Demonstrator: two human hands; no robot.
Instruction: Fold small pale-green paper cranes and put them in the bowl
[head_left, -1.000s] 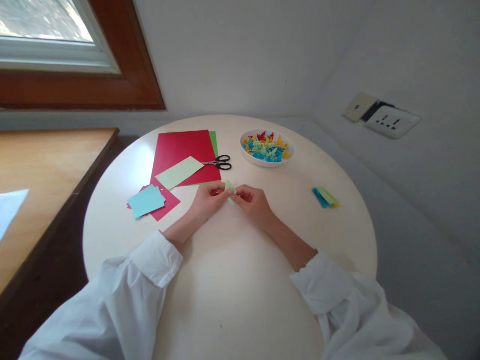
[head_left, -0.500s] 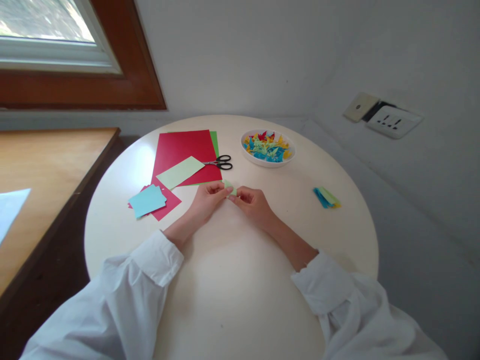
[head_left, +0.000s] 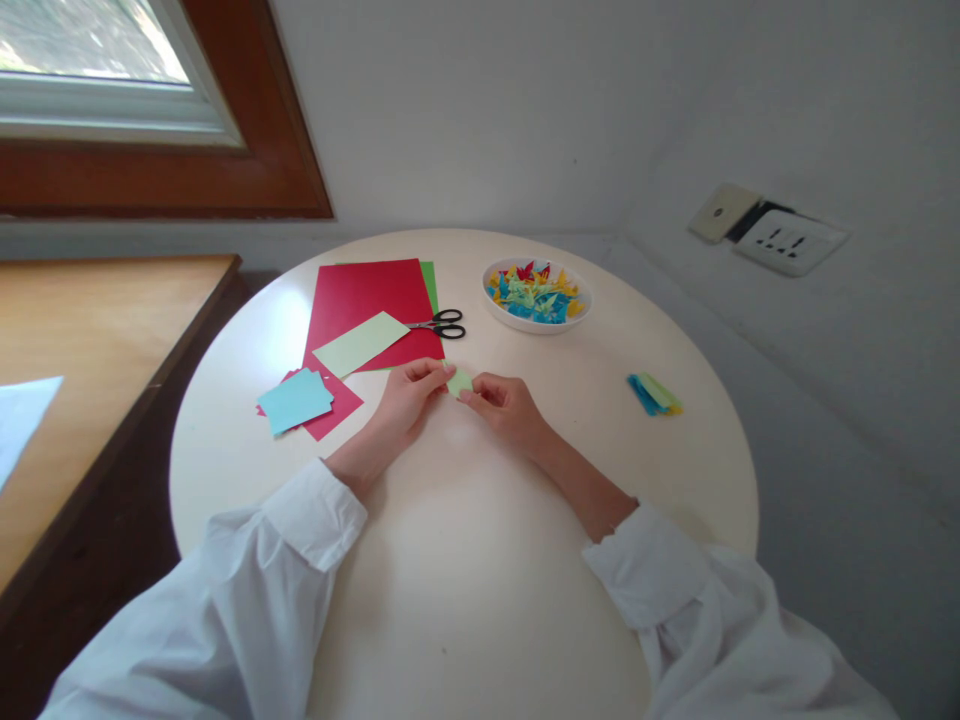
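Observation:
A small folded piece of light green paper [head_left: 459, 381] lies low over the round white table [head_left: 465, 560], pinched between both hands. My left hand [head_left: 409, 395] grips its left edge with thumb and fingertips closed. My right hand [head_left: 504, 404] holds its right edge, fingers curled. Both wrists rest on the tabletop, white sleeves behind them.
Behind the hands lie a red sheet [head_left: 367, 305] over a green one, a light green strip [head_left: 360, 343], black scissors [head_left: 441, 325], blue squares [head_left: 294, 400] and a white bowl [head_left: 536, 295] of folded coloured papers. A small paper stack [head_left: 654, 394] sits right. A wooden desk [head_left: 82, 350] stands left.
The green paper has been lowered and flattened toward the table between the fingertips. Both hands have stayed in almost the same place.

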